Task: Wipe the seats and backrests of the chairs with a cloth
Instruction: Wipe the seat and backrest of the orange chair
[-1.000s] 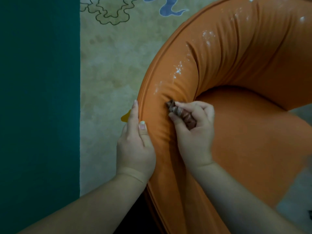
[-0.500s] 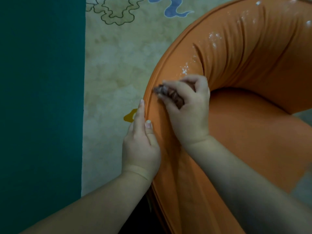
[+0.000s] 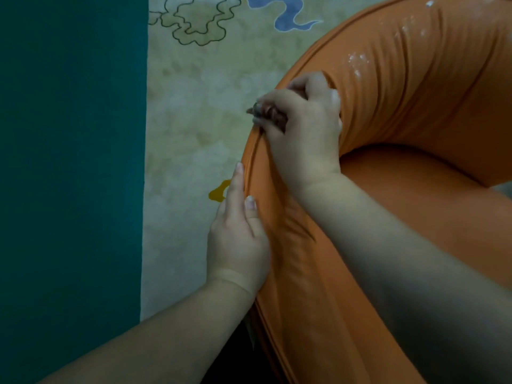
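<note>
A: Where is the cloth (image 3: 270,115) now?

B: Bunched small and dark in the right hand (image 3: 303,128), whose fingers are clenched round it. It sits on the outer left edge of the backrest (image 3: 415,92), partly poking out past the piping over the floor.

A: And a second ago?

B: Lower down and further in, on the inner face of the roll near the seat (image 3: 415,206). It has climbed up and outward across the padding, so that strip looks wiped.

A: The left hand (image 3: 238,239)?

B: It has stayed put on the chair's left edge below the cloth, fingers straight and flat against the side, thumb lying on the fabric. Steadying, not grasping anything.

A: What is left, then?

B: Plenty, I'd say. White specks (image 3: 358,60) show further along the top of the backrest, toward its far end, and the seat shows no sign either way.

A: Anything around it?

B: A pale mat (image 3: 194,120) under the chair, with a squiggly outline, a blue shape and a small yellow blob (image 3: 219,193) just beside the left fingertips. A green band (image 3: 69,162) runs along the mat's left edge.

A: Anything in the way?

B: Nothing blocks the stroke. The cover's deep folds could hide specks, though, and the crossed right forearm covers part of the seat's near side.
</note>
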Demonstrator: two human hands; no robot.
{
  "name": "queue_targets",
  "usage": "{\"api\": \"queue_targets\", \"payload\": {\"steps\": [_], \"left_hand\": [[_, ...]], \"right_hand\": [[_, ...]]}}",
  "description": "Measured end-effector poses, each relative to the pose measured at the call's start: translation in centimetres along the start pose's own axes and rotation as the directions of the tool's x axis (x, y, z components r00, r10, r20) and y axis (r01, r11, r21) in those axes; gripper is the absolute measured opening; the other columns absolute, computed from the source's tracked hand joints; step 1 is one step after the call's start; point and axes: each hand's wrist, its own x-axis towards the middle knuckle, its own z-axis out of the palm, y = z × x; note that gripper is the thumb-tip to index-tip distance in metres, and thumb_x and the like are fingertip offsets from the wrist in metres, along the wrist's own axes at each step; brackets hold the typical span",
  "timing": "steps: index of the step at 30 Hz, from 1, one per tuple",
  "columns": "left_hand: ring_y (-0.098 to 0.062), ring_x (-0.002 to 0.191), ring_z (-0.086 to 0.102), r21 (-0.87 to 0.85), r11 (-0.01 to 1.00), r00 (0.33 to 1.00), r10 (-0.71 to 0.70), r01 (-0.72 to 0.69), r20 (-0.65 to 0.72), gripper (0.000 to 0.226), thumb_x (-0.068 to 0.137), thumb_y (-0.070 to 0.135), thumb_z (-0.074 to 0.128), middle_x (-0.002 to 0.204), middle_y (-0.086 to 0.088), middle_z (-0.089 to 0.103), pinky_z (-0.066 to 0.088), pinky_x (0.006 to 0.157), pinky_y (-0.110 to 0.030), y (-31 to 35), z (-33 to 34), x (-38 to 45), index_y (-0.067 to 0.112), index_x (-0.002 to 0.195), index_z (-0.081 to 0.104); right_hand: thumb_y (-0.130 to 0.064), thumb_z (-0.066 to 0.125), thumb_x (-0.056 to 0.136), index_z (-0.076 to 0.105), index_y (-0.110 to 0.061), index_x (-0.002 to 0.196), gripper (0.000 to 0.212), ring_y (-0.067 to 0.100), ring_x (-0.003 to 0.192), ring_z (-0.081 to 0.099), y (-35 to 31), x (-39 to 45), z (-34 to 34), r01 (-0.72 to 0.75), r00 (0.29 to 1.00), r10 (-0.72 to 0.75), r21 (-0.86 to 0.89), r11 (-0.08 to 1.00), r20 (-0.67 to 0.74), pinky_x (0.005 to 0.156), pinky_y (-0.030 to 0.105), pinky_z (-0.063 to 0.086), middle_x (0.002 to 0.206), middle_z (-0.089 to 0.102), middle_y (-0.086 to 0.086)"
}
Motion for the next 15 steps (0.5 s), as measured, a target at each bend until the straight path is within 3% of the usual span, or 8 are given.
{"api": "queue_targets", "payload": {"steps": [3, 7, 12, 15], "left_hand": [[-0.026, 0.121, 0.052, 0.016, 1.000, 1.000, 0.004, -0.004, 0.013, 0.055, 0.094, 0.031, 0.029, 0.144, -0.004, 0.049, 0.036, 0.090, -0.018, 0.1, -0.2, 0.0, 0.026, 0.148, 0.032], [-0.029, 0.120, 0.054, 0.023, 1.000, 1.000, -0.003, 0.003, 0.013, 0.055, 0.093, 0.031, 0.029, 0.143, -0.005, 0.050, 0.037, 0.091, -0.022, 0.2, -0.2, 0.0, 0.025, 0.148, 0.032], [-0.026, 0.120, 0.051, 0.015, 1.000, 1.000, -0.013, 0.013, 0.013, 0.056, 0.093, 0.034, 0.026, 0.143, -0.005, 0.049, 0.033, 0.088, -0.015, 0.3, -0.1, -0.1, 0.030, 0.149, 0.029], [-0.030, 0.119, 0.053, 0.030, 1.000, 1.000, -0.008, 0.007, 0.015, 0.056, 0.093, 0.033, 0.027, 0.144, -0.006, 0.049, 0.038, 0.090, -0.024, 0.4, -0.2, -0.1, 0.029, 0.149, 0.029]], "right_hand": [[-0.030, 0.073, 0.082, 0.075, -0.027, 0.100, 0.018, 0.033, 0.104, 0.053, 0.3, -5.1, -0.2, 0.032, 0.999, -0.032, 0.099, 0.995, -0.002, 0.085, 0.045, 0.044, 0.112, 0.057, 0.006], [-0.031, 0.073, 0.083, 0.076, -0.024, 0.102, 0.020, 0.034, 0.104, 0.055, 0.8, -6.3, -1.0, 0.072, 0.995, -0.082, 0.138, 0.988, 0.066, 0.088, 0.045, 0.041, 0.112, 0.058, 0.009], [-0.033, 0.074, 0.081, 0.075, -0.030, 0.101, 0.020, 0.029, 0.109, 0.051, 1.0, 0.8, 0.3, -0.079, 0.993, 0.086, 0.094, 0.992, -0.082, 0.091, 0.039, 0.039, 0.115, 0.054, 0.005], [-0.030, 0.075, 0.080, 0.074, -0.029, 0.104, 0.023, 0.028, 0.106, 0.051, 1.1, -2.9, 0.4, -0.086, 0.991, 0.100, 0.138, 0.987, -0.092, 0.091, 0.030, 0.037, 0.113, 0.054, 0.006]]}}
